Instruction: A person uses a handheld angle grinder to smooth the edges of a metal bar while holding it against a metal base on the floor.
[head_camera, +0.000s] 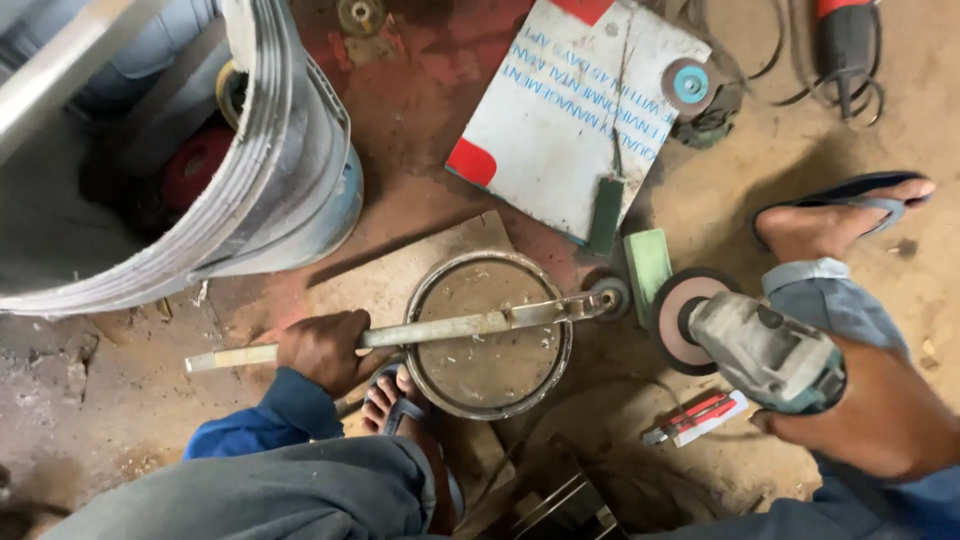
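Note:
My left hand (322, 348) grips a long flat metal bar (450, 326) that lies across the top of a round metal ring (488, 333) on the floor. A small round fitting (608, 297) sits at the bar's right end. My right hand (880, 415) holds a grey angle grinder (765, 350). Its disc (678, 320) faces left, close to the bar's end beside a green block (648, 262). My left foot in a sandal (395, 400) rests against the ring's lower left edge.
A large grey bucket (270, 150) stands at upper left. A white printed board (570, 110) with a spare disc (690, 84) lies behind the ring. My right foot in a sandal (835, 215) is at right. Another grinder and cable (848, 50) lie top right. A red-and-white packet (700, 418) is near the grinder.

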